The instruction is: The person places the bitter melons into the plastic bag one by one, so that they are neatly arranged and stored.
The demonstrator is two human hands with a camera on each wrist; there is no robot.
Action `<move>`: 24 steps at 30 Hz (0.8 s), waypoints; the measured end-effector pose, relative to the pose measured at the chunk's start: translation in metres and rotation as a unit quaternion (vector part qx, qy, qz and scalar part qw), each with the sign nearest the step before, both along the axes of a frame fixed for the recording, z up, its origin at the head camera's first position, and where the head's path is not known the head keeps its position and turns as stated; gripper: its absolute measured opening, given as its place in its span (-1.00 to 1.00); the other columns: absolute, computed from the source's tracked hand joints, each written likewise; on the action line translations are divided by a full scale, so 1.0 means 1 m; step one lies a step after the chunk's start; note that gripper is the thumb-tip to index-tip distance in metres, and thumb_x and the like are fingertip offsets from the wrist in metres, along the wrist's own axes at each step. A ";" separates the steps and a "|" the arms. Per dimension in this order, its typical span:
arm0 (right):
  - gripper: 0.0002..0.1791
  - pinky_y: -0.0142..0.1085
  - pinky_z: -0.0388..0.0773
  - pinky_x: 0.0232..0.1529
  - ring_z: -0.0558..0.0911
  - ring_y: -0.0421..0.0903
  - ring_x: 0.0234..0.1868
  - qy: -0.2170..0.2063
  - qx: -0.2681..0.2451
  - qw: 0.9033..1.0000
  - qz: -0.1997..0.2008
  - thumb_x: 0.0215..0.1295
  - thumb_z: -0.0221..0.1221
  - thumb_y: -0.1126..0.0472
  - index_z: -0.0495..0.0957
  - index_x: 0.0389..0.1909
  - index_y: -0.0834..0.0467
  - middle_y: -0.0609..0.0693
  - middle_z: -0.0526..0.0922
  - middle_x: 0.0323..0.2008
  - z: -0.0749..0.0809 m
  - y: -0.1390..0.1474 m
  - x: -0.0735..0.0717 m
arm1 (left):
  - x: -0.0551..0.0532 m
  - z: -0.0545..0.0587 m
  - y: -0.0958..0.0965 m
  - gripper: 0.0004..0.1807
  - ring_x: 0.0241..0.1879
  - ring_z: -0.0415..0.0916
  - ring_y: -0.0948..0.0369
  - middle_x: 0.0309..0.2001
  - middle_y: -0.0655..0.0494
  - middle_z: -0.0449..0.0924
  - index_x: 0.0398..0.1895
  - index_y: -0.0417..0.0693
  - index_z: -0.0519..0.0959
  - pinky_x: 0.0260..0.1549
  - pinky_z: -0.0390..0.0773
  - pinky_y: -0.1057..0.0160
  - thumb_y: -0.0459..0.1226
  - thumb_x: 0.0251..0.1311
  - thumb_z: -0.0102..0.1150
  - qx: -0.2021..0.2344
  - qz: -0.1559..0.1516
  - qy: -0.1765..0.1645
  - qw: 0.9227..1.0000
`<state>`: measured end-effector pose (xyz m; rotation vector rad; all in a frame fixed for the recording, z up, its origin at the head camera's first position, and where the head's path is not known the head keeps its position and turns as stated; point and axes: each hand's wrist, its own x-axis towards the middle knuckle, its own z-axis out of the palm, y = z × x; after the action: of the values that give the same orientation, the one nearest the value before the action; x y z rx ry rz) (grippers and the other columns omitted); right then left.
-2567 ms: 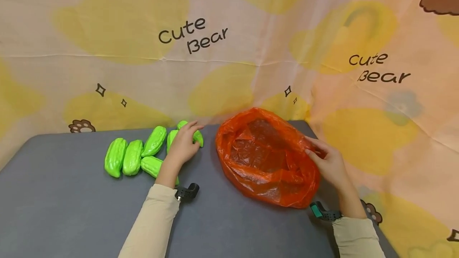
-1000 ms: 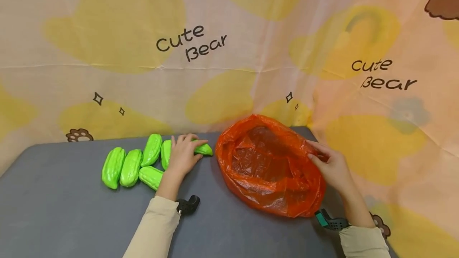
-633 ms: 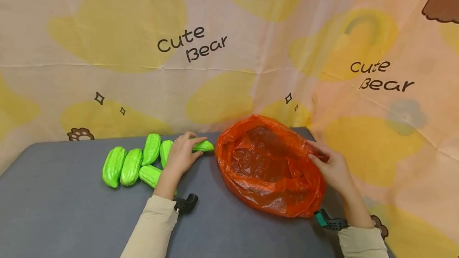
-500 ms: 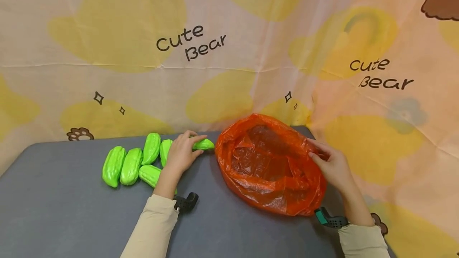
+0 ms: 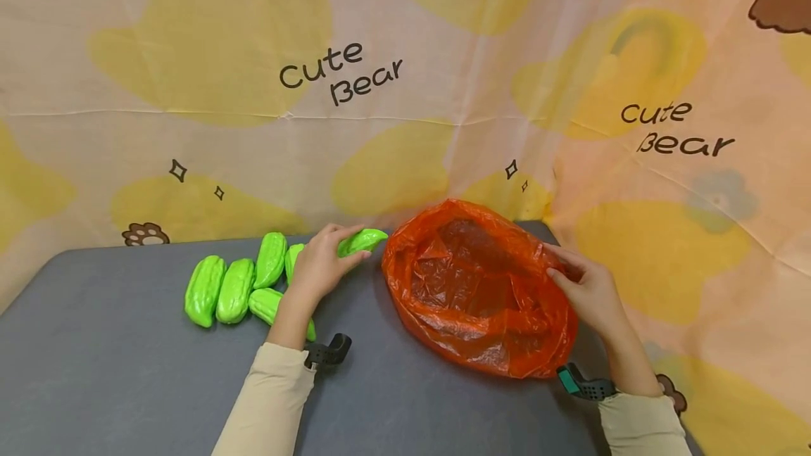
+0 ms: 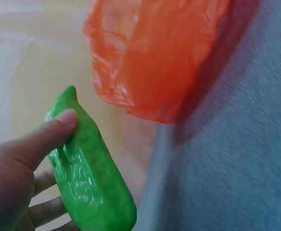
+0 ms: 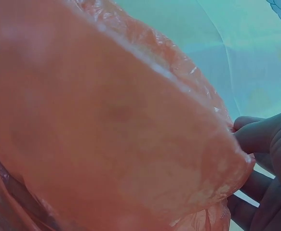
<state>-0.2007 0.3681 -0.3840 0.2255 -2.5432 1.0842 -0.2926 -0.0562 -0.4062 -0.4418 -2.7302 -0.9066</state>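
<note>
In the head view my left hand [image 5: 319, 264] grips a shiny green toy bitter melon [image 5: 362, 241] between thumb and fingers, its pointed tip toward the bag. The left wrist view shows the thumb lying across this bitter melon [image 6: 89, 178], with fingers behind it. An orange-red plastic bag [image 5: 488, 350] stands with its mouth spread wide and nothing visible inside. My right hand [image 5: 586, 292] pinches the bag's right rim; the right wrist view has its fingers on the edge of the thin plastic [image 7: 130, 125]. Several more bitter melons [image 5: 236, 290] lie left of my left hand, some partly covered by it.
The grey table [image 5: 120, 357] runs back to a patterned cloth backdrop [image 5: 393, 160], which also hangs along the right side. Each wrist wears a black camera mount [image 5: 329, 350].
My left hand has taken hold of the bitter melon at the far side of the group, then raised it slightly and moved it right toward the bag's rim. My right hand keeps its pinch.
</note>
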 end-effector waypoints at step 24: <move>-0.56 -0.65 0.58 -0.27 0.59 -0.59 -0.20 0.006 -0.007 1.000 0.012 0.32 0.26 0.41 0.59 0.24 0.26 0.37 0.61 0.19 0.001 -0.001 0.000 | 0.003 0.038 0.027 -0.55 0.14 0.67 0.05 0.09 0.03 0.73 0.10 0.15 0.73 0.07 0.65 -0.01 -0.06 0.10 0.50 0.216 -0.034 0.002 0.976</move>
<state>-0.2010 0.3673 -0.3827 0.2586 -2.5277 1.1067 -0.2898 -0.0289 -0.3678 -0.4481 -2.4236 -1.4683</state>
